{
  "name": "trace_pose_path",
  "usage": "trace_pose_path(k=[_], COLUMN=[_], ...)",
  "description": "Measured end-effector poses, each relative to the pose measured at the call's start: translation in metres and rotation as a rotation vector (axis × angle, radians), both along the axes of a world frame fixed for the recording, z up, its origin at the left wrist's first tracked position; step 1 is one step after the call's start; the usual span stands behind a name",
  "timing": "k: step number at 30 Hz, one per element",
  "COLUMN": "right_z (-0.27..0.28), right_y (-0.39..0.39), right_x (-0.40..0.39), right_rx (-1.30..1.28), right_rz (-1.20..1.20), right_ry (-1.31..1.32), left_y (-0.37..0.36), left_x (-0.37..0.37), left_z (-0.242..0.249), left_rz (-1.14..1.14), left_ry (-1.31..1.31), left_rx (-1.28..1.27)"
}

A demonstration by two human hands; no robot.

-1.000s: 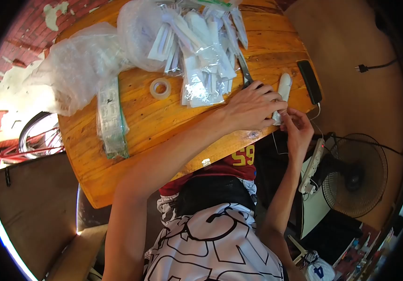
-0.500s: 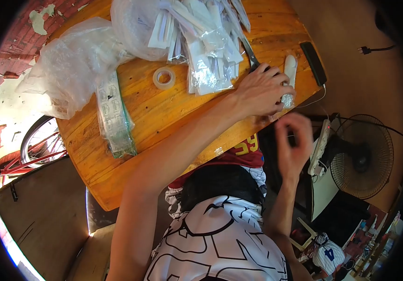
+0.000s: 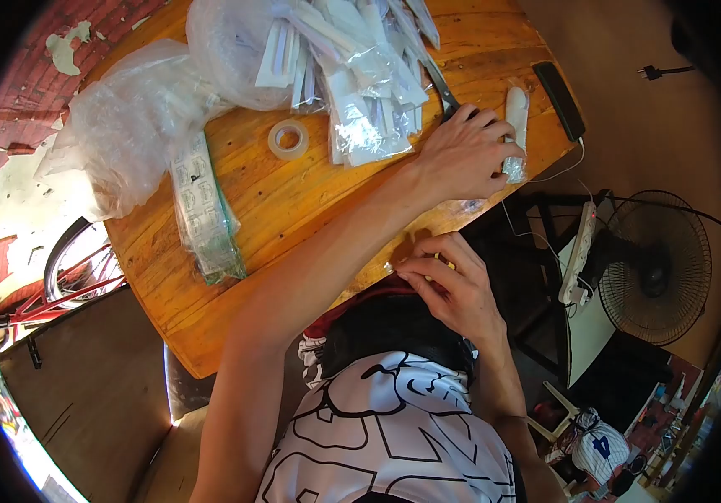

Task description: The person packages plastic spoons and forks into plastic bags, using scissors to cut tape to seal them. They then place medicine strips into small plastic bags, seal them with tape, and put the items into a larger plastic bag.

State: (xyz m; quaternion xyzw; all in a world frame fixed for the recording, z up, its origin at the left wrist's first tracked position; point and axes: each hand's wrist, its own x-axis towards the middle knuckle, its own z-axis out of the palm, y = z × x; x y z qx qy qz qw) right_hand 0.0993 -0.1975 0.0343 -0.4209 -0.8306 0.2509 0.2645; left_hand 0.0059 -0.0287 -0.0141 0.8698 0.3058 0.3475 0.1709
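table (image 3: 293, 197): varnished wood, glossy, visible grain
packets (image 3: 360, 75) on the table's far side: clear crinkled plastic film, shiny, over white matt contents
bag (image 3: 138, 126) at the table's left edge: thin translucent plastic, wrinkled
tape roll (image 3: 287, 139) mid-table: clear, glossy
white piece (image 3: 515, 126) under the left hand (image 3: 461, 159): smooth, matt, its end in crinkled film
phone (image 3: 559, 101) at the table's right edge: black, smooth

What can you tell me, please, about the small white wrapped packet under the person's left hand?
The small white wrapped packet is long and narrow with a rounded far end, its near end in crinkled clear plastic. It lies flat on the round wooden table near the right edge, beside a black phone. The left hand rests on the table with its fingertips against the packet's near end. Its contents cannot be made out.
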Motion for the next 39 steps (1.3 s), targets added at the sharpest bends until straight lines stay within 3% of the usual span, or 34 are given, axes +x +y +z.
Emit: trace_pose_path(k=[3, 10, 22, 29, 33, 35, 37, 39], right_z=[0.010, 0.017, -0.007, -0.008, 0.002, -0.014, -0.010, -0.014], right_y=[0.010, 0.020, 0.018, 0.016, 0.028, 0.040, 0.065, 0.085], right_x=[0.009, 0.016, 0.008, 0.009, 0.038, 0.061, 0.076, 0.091], right_rx=[0.027, -0.063, 0.101, 0.027, -0.056, -0.075, 0.009, 0.099], right_rz=[-0.057, 0.184, 0.171, 0.083, -0.185, -0.412, -0.488, -0.564], right_ry=[0.137, -0.031, 0.005, 0.136, 0.393, 0.646, 0.718, 0.609], left_y=[0.000, -0.001, 0.000, -0.001, -0.001, 0.000, 0.000, -0.003], left_x=[0.000, 0.000, -0.002, -0.003, -0.004, -0.005, -0.006, -0.003], left_z=[-0.001, 0.001, 0.006, 0.013, 0.015, 0.015, 0.019, 0.020], left_rz=[0.002, -0.003, 0.001, -0.005, -0.010, -0.021, -0.029, 0.000], left_ry=[-0.009, -0.010, 0.007, 0.033, 0.055, 0.061, 0.068, 0.080], left_rx=[0.003, -0.030, -0.045, -0.060, -0.051, -0.039, -0.057, -0.044])
